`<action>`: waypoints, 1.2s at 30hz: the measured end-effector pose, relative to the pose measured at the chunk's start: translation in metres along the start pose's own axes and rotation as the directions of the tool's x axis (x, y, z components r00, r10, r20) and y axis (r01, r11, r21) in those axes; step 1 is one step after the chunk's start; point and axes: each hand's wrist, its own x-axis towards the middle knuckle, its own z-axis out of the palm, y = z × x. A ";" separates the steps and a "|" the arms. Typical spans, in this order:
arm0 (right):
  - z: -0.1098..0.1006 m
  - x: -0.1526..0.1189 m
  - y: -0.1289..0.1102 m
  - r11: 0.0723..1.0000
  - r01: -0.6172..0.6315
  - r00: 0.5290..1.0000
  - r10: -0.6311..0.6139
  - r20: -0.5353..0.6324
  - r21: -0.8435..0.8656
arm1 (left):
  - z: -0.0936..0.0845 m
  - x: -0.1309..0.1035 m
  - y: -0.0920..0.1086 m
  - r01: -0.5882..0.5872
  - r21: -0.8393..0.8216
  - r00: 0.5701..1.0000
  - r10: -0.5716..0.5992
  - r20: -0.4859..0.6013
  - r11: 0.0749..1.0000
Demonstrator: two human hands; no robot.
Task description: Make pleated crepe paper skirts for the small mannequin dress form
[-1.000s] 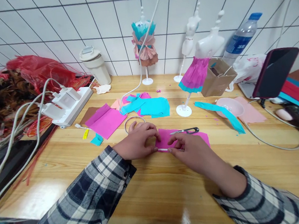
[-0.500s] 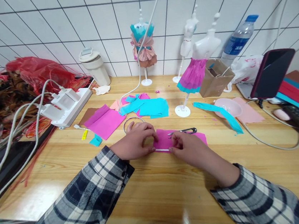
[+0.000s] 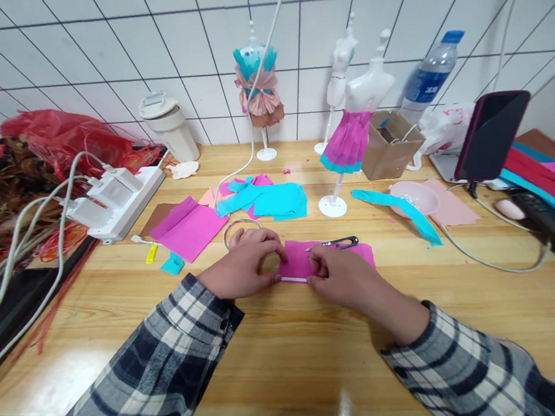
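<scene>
A folded piece of magenta crepe paper (image 3: 294, 254) lies on the table, with a narrow white strip of tape (image 3: 294, 279) along its near edge. My left hand (image 3: 246, 265) rests at the paper's left end, thumb and bent fingers holding it down by the strip. Farther right, my right hand (image 3: 340, 274) is closed, thumb and forefinger pinched on the strip at the near edge. Small black-handled thread snips (image 3: 344, 243) lie on the paper just beyond the right hand. Behind my left hand a thin ring (image 3: 227, 230) partly shows.
Turquoise (image 3: 284, 200) and magenta paper (image 3: 190, 231) pieces lie beyond my hands. A doll mannequin in a magenta skirt (image 3: 347, 136) stands ahead, near a pink bowl (image 3: 419, 197) and cardboard box (image 3: 388, 148). A power strip (image 3: 139, 200) sits left, a propped phone (image 3: 494, 133) right.
The whole view has shifted slightly, so things appear a little farther left. Both hands stay in nearly the same place on the paper and strip.
</scene>
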 end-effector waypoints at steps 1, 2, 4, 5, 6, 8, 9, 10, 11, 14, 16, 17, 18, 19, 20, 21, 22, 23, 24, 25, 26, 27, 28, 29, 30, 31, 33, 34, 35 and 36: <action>0.000 0.000 0.000 1.000 0.001 1.000 -0.001 -0.002 -0.004 | 0.000 0.000 0.003 -0.002 0.011 1.000 0.002 -0.017 1.000; 0.001 0.000 0.000 1.000 0.002 1.000 -0.002 -0.003 -0.009 | 0.000 -0.001 0.006 -0.009 0.020 0.999 0.010 -0.035 1.000; 0.002 0.000 0.000 1.000 0.001 1.000 -0.001 -0.005 -0.021 | 0.001 -0.001 0.013 -0.039 0.034 0.997 0.041 -0.062 0.999; 0.003 0.001 0.001 1.000 0.001 1.000 -0.001 -0.004 -0.024 | 0.003 -0.001 0.016 -0.050 0.039 0.996 0.053 -0.070 0.998; 0.004 0.001 0.001 1.000 0.003 1.000 -0.004 -0.005 -0.023 | 0.005 0.000 0.019 -0.051 0.044 0.995 0.054 -0.080 0.998; 0.006 0.001 0.003 1.000 0.015 1.000 -0.015 -0.012 -0.013 | 0.012 0.002 0.022 -0.022 0.058 0.994 0.028 -0.106 0.998; 0.006 0.002 0.003 1.000 0.022 1.000 -0.022 -0.019 -0.005 | 0.016 0.003 0.022 -0.005 0.065 0.993 0.012 -0.114 0.998; 0.007 0.002 0.003 1.000 0.025 0.999 -0.025 -0.027 0.003 | 0.020 0.004 0.022 0.005 0.072 0.993 0.003 -0.115 0.997; 0.007 0.002 0.003 1.000 0.023 0.999 -0.022 -0.034 0.009 | 0.023 0.005 0.021 0.006 0.076 0.994 0.003 -0.107 0.997; 0.005 0.001 0.003 0.999 0.013 0.999 -0.011 -0.043 0.037 | 0.028 0.007 0.019 -0.001 0.074 0.997 0.007 -0.083 0.997; 0.002 -0.001 0.002 0.997 0.007 1.000 -0.004 -0.028 0.079 | 0.028 0.008 0.019 0.014 0.063 0.997 -0.009 -0.080 0.998; 0.000 -0.002 0.002 0.994 0.002 1.000 0.000 -0.017 0.107 | 0.028 0.008 0.018 0.019 0.054 0.997 -0.015 -0.079 0.998; -0.002 -0.004 0.001 0.991 -0.004 1.000 0.005 -0.008 0.134 | 0.027 0.008 0.018 0.023 0.047 0.997 -0.019 -0.078 0.999; -0.004 -0.006 0.001 0.988 -0.011 1.000 0.011 -0.001 0.157 | 0.027 0.008 0.018 0.025 0.040 0.997 -0.022 -0.075 0.999; -0.007 -0.007 0.001 0.985 -0.018 1.000 0.018 0.003 0.173 | 0.027 0.008 0.018 0.024 0.034 0.997 -0.022 -0.074 0.999; -0.009 -0.009 0.001 0.984 -0.024 1.000 0.024 0.001 0.177 | 0.027 0.008 0.017 0.024 0.030 0.997 -0.022 -0.073 0.999; -0.012 -0.010 0.001 0.985 -0.024 1.000 0.024 -0.001 0.172 | 0.027 0.008 0.017 0.023 0.028 0.997 -0.021 -0.072 0.999; -0.014 -0.010 0.001 0.986 -0.021 1.000 0.022 -0.001 0.163 | 0.027 0.008 0.017 0.022 0.027 0.997 -0.020 -0.071 0.999; -0.016 -0.011 0.001 0.988 -0.018 1.000 0.018 0.002 0.153 | 0.027 0.008 0.017 0.020 0.025 0.997 -0.018 -0.072 0.999; -0.018 -0.011 0.002 0.989 -0.017 1.000 0.017 0.004 0.144 | 0.027 0.007 0.017 0.019 0.022 0.997 -0.017 -0.072 1.000; -0.019 -0.011 0.003 0.990 -0.017 1.000 0.016 0.006 0.137 | 0.027 0.007 0.017 0.019 0.017 0.997 -0.017 -0.070 1.000; -0.021 -0.011 0.004 0.991 -0.018 1.000 0.017 0.009 0.134 | 0.026 0.007 0.017 0.019 0.012 0.998 -0.018 -0.068 1.000; -0.022 -0.011 0.006 0.991 -0.020 1.000 0.019 0.013 0.134 | 0.026 0.007 0.018 0.020 0.011 0.998 -0.019 -0.064 1.000; -0.022 -0.011 0.007 0.991 -0.024 1.000 0.022 0.019 0.133 | 0.026 0.007 0.018 0.023 0.012 0.998 -0.022 -0.061 1.000; -0.023 -0.010 0.008 0.991 -0.026 0.999 0.023 0.026 0.129 | 0.026 0.007 0.018 0.026 0.016 0.998 -0.025 -0.056 1.000; -0.023 -0.010 0.009 0.992 -0.028 0.999 0.025 0.032 0.120 | 0.025 0.007 0.019 0.028 0.019 0.998 -0.027 -0.054 0.999; -0.022 -0.009 0.010 0.996 -0.027 0.999 0.025 0.030 0.088 | 0.025 0.007 0.018 0.029 0.025 0.998 -0.027 -0.056 0.999; -0.021 -0.009 0.010 0.997 -0.024 0.999 0.022 0.024 0.068 | 0.025 0.007 0.018 0.024 0.028 0.998 -0.023 -0.059 0.999; -0.020 -0.009 0.010 0.999 -0.018 1.000 0.017 0.014 0.049 | 0.025 0.007 0.017 0.019 0.033 0.998 -0.017 -0.063 0.999; -0.018 -0.009 0.010 0.999 -0.012 1.000 0.012 0.006 0.033 | 0.025 0.006 0.016 0.015 0.040 0.998 -0.012 -0.066 0.999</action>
